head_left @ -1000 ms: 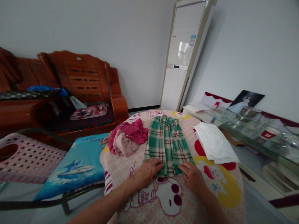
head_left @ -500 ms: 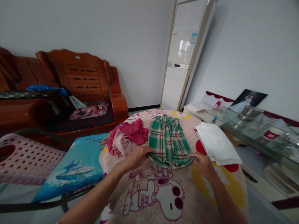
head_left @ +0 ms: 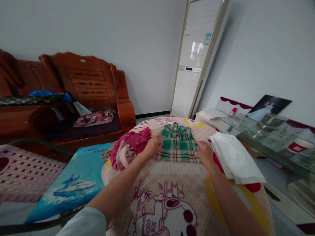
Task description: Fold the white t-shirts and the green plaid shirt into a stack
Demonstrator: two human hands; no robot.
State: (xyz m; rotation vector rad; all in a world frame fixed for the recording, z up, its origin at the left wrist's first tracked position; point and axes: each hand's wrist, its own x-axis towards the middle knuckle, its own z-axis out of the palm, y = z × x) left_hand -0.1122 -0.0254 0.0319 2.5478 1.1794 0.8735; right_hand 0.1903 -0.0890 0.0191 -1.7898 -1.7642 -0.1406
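Note:
A green plaid garment lies on the round table, its lower part folded up over the upper part. My left hand is closed on the left end of the folded-up hem. At the opposite end, my right hand pinches the hem's right corner. Just left of my left hand is a crumpled heap of a magenta garment and a pale pink cloth. Folded white cloth lies to the right of my right hand.
A patterned tablecloth with cartoon dogs covers the table. To the left stand a chair with a blue cushion and a wooden sofa. A glass shelf holding a metal bowl is on the right, near a tall air conditioner.
Both hands have moved away from me, carrying the plaid garment's hem up and over, so the garment is now folded and shorter. The view has shifted slightly.

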